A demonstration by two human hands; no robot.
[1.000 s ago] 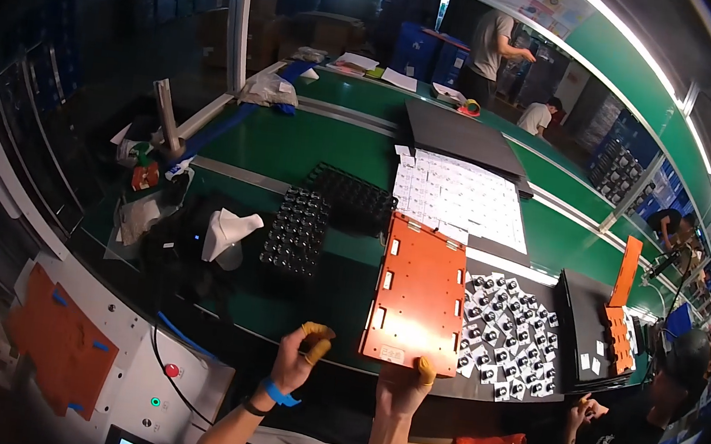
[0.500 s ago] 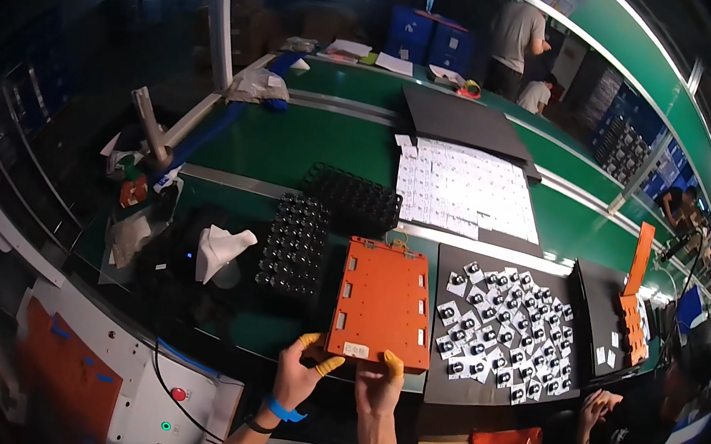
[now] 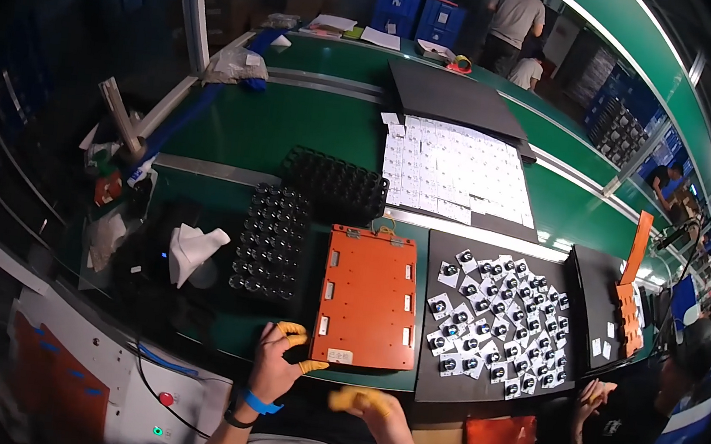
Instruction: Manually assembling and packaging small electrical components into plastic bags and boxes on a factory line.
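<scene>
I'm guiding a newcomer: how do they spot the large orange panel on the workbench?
Start at the near edge of the green workbench. Between the black cupped tray and the dark board strewn with small parts lies the orange panel. Two rows of slots and a pale lower-left label set it apart from the narrow orange strip farther right.

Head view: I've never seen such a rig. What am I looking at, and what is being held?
There is no robot: a person works bare-handed, some fingertips wearing yellow covers. The picture comes from the left of two fisheye cameras on the person's head, looking down, so straight edges bend. On the green workbench lies a slotted orange panel. Black pocketed trays are left of and beyond it; small black parts on white cards lie right, on a dark board. The left hand is open at the panel's near left corner; contact is unclear. The right hand, blurred, is off the panel. Neither visibly holds anything.
</scene>
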